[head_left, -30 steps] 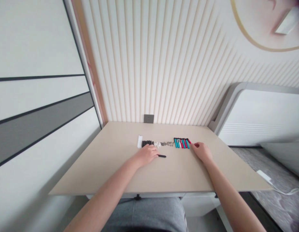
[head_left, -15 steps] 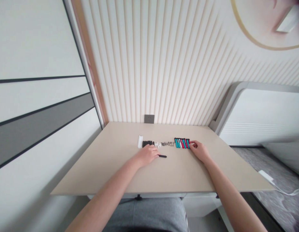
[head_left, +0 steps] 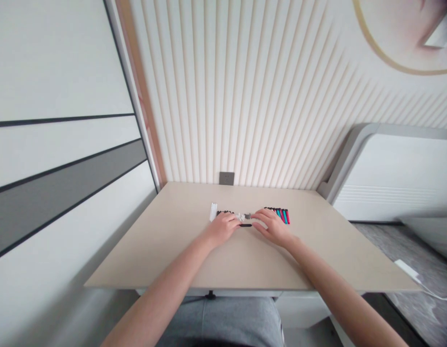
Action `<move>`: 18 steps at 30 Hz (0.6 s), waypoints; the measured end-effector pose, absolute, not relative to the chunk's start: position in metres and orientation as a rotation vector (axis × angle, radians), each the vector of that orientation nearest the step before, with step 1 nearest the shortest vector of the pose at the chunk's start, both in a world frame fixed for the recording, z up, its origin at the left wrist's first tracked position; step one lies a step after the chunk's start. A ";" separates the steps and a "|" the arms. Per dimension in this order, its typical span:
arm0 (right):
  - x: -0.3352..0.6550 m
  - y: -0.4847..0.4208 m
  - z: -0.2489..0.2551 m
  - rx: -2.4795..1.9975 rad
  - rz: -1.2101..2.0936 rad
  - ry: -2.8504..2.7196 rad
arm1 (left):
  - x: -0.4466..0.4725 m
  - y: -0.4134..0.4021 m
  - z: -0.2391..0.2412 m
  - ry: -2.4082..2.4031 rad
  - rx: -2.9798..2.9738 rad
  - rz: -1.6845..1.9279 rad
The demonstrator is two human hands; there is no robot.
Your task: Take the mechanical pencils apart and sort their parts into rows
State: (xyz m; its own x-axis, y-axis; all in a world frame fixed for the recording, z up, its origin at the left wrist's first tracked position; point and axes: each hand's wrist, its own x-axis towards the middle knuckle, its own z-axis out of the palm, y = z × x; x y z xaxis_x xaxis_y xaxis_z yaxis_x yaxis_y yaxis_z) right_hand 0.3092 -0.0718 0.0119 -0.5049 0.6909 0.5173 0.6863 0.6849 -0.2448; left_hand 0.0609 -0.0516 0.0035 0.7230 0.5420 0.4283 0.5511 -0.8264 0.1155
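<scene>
My left hand [head_left: 222, 228] is closed on one end of a slim black pen barrel [head_left: 246, 225], which points right, just over the table. My right hand [head_left: 274, 226] is open, its thumb apart from the fingers. Its fingertips reach the small grey pieces [head_left: 248, 216], near the barrel's free end. Small white pieces [head_left: 240, 217] lie between the hands. Behind my left hand a row of black barrels [head_left: 225, 212] is partly covered, with thin white sticks [head_left: 213, 212] at its left. Teal and red barrels with black ends [head_left: 284, 215] show past my right hand.
The beige table [head_left: 165, 241] stands against a ribbed wall with a dark socket [head_left: 226, 178]. A white and grey cabinet [head_left: 64, 193] rises at the left. At the right are a bed headboard [head_left: 389, 168] and a white plug strip with a cable [head_left: 406, 268].
My right hand has left the teal and red row and moved left to the small grey pieces. My left hand still holds the black pen barrel, now slightly farther from me.
</scene>
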 end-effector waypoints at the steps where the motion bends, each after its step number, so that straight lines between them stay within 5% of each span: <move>1: 0.296 -0.070 0.014 -1.011 0.001 -2.351 | 0.060 -0.051 0.003 -0.935 -2.885 -0.748; 18: 0.273 -0.078 -0.002 -1.085 0.176 -2.314 | 0.054 -0.044 -0.002 -0.942 -2.919 -0.680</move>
